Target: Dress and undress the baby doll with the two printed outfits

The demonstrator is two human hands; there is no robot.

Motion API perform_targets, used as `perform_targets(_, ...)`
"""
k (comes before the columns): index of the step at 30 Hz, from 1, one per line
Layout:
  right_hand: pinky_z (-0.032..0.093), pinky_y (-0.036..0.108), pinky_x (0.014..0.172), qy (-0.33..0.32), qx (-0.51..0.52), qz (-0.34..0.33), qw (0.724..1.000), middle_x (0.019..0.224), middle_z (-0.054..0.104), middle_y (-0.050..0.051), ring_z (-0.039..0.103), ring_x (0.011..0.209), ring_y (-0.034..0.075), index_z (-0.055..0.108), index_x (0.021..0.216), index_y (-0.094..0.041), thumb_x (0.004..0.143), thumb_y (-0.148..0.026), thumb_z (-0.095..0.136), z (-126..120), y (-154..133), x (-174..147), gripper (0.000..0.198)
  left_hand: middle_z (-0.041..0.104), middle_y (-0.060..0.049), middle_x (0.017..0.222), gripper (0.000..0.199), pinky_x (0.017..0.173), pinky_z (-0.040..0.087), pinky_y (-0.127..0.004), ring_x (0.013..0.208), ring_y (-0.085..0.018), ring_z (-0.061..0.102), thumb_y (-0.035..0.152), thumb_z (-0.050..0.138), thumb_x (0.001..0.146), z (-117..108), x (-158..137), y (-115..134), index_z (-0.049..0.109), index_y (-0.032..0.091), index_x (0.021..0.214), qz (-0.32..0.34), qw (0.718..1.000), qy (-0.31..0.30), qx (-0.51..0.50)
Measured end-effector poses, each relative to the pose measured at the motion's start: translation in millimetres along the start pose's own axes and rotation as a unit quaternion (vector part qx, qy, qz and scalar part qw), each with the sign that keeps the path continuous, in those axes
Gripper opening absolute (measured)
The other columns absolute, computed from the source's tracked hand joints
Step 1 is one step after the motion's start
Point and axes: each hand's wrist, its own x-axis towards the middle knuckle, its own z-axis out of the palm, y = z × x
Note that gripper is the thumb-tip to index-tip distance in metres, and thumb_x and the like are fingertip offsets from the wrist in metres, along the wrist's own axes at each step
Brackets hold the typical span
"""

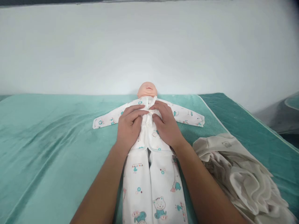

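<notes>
A baby doll (148, 89) lies on its back, dressed in a white printed baby jacket (154, 134) with its sleeves spread to both sides. My left hand (131, 124) rests on the chest, its thumb and forefinger closed on the jacket's front edge. From the other side, my right hand (167, 123) pinches the opposite edge at the same spot, its fingertips almost meeting the left ones. Just below them a button (148, 124) shows on the front. White printed baby trousers (137, 199) stretch toward me beneath the jacket hem, between my forearms.
To the right lies a crumpled heap of pale baby clothes (243, 177), close to my right forearm. A light green blanket (58, 149) covers the surface, with a darker green cloth (261, 133) at the right. Behind the doll's head rises a white wall (149, 43).
</notes>
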Motion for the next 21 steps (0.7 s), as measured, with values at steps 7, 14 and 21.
perform_targets(7, 0.034, 0.044, 0.111, 0.006, 0.056, 0.013, 0.998, 0.123, 0.054, 0.007, 0.047, 0.125, 0.023, 0.057, 0.100, -0.026, 0.086, -0.016, 0.046, -1, 3, 1, 0.020, 0.071, 0.001, 0.118, 0.030, 0.107, 0.045, -0.039, 0.117, -0.018, 0.061, 0.012, 0.047, 0.088, -2, 2, 2, 0.074, 0.026, 0.090, -0.027, 0.999, -0.006, -0.041)
perform_targets(14, 0.032, 0.044, 0.112, 0.021, 0.083, 0.019, 0.996, 0.124, 0.055, 0.006, 0.047, 0.126, 0.022, 0.056, 0.097, -0.026, 0.086, -0.015, 0.047, 0, 2, -1, 0.018, 0.069, 0.001, 0.121, 0.028, 0.110, 0.042, -0.040, 0.120, -0.019, 0.059, 0.011, 0.049, 0.086, -2, 2, 4, 0.072, 0.025, 0.077, -0.058, 0.996, -0.023, -0.067)
perform_targets(21, 0.037, 0.044, 0.111, 0.097, 0.109, 0.001, 0.989, 0.129, 0.055, 0.006, 0.049, 0.129, 0.022, 0.058, 0.091, -0.026, 0.083, -0.012, 0.050, 1, 5, -2, 0.018, 0.061, -0.001, 0.136, 0.016, 0.110, 0.040, -0.045, 0.131, -0.024, 0.051, 0.025, 0.054, 0.089, -16, 4, 10, 0.068, 0.024, 0.080, -0.082, 0.980, -0.121, -0.136)
